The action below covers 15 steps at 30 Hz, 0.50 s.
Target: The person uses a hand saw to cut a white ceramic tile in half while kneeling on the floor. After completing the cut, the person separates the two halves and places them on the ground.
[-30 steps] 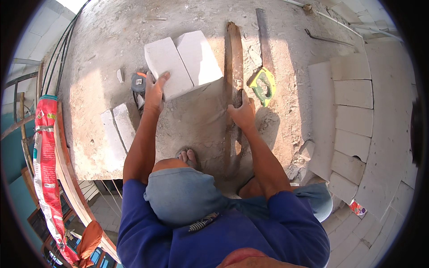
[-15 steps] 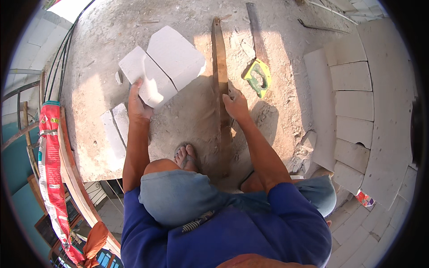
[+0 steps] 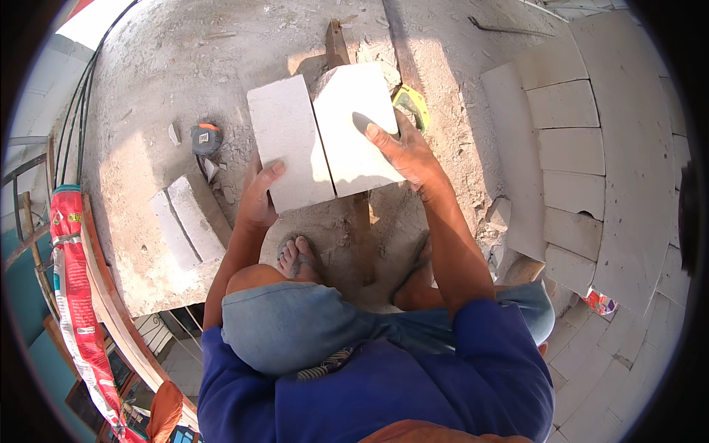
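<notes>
In front of me, a white lightweight concrete block (image 3: 292, 148) is held above the ground between my hands. A dark straight line runs down its face; whether this is a saw cut or a joint between two pieces I cannot tell. My left hand (image 3: 260, 193) grips the left lower edge with the thumb on the face. On the right side, my right hand (image 3: 413, 156) is closed round the edge, its thumb also on the face. Beneath the block lies a long wooden strip (image 3: 337, 46), partly covered. The yellow-green handle of a hand saw (image 3: 413, 105) shows just beyond my right hand.
A tape measure (image 3: 206, 139) lies to the left, beyond pale block pieces (image 3: 193, 221). Stacked white blocks (image 3: 572, 151) and a long slab (image 3: 635, 162) stand at the right. The floor edge (image 3: 173, 301) drops off near a red sack (image 3: 72, 258) at left.
The white block has moved right, over the wooden strip, and turned more upright. My right hand has left the strip and taken hold of the block. The tape measure has come into sight.
</notes>
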Each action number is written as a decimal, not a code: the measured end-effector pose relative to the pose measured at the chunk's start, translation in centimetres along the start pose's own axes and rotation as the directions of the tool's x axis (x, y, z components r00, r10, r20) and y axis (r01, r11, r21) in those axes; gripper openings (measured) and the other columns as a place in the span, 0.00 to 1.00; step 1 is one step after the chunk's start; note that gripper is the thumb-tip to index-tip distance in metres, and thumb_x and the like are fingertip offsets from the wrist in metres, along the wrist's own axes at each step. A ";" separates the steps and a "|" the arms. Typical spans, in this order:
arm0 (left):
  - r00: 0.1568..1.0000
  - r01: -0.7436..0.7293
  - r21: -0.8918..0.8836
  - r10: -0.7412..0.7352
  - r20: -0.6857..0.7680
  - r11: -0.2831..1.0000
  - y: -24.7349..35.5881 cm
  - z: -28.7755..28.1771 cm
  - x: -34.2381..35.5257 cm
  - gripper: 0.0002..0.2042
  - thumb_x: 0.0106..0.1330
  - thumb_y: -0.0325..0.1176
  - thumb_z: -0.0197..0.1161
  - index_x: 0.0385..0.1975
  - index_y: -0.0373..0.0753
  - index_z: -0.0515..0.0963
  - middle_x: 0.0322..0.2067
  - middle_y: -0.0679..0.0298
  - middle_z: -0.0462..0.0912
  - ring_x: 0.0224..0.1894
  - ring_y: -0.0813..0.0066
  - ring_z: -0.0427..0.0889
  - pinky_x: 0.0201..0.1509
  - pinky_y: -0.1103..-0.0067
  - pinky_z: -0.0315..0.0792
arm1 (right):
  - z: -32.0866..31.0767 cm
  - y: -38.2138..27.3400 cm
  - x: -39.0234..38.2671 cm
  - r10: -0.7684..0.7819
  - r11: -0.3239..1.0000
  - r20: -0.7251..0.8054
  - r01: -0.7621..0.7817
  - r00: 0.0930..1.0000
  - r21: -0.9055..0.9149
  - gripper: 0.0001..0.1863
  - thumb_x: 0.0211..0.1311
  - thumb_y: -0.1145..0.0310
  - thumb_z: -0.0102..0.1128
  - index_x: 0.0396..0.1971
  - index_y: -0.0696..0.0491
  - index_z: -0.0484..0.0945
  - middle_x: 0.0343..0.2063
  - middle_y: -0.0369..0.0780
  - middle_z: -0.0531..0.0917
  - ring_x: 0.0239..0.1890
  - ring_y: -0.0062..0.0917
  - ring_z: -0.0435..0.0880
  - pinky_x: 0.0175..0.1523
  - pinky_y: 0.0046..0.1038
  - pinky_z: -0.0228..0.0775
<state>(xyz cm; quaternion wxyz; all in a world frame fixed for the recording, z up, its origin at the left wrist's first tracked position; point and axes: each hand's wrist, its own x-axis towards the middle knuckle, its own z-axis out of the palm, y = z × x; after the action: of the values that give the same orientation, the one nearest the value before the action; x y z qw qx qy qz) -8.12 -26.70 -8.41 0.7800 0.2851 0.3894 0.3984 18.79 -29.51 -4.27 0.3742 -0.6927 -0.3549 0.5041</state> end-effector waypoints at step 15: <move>0.983 0.148 0.110 -0.158 0.092 0.983 -5.9 -1.2 0.0 0.46 0.57 0.40 0.69 0.73 0.35 0.51 0.64 0.49 0.66 0.66 0.59 0.66 0.70 0.67 0.59 | 0.1 7.5 -3.5 0.217 0.964 -0.104 -0.196 0.971 0.181 0.55 0.47 0.46 0.80 0.72 0.53 0.61 0.55 0.49 0.81 0.56 0.34 0.82 0.59 0.35 0.76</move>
<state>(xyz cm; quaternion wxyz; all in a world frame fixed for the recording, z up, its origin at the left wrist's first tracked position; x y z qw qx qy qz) -6.74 -29.59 -13.46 0.8112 0.3139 0.3904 0.3017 18.75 -36.08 -9.35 0.3983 -0.7212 -0.2128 0.5253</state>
